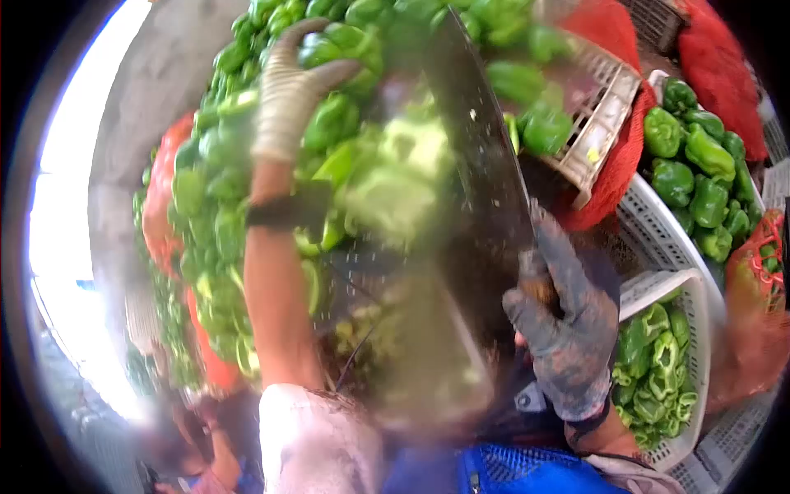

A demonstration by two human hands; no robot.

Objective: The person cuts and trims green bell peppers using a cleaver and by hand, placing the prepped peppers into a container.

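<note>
My left hand [292, 95], in a pale glove with grey fingertips, reaches into the heap of green bell peppers. Its thumb and fingers are spread in a curve beside a whole bell pepper [350, 48]; a firm grip on it does not show. My right hand [572, 329], in a stained grey glove, is closed around the wooden handle of a large knife [481, 123]. The broad dark blade points away from me, with small wet bits on it. Left of the blade, pale cut pepper pieces [391, 177] appear blurred.
On the right, a white basket [699, 362] holds cut peppers, and a larger white basket [671, 218] behind it holds whole ones. A tilted crate [605, 123] and red mesh sacks [716, 66] stand beyond. Another person [202, 461] is at lower left.
</note>
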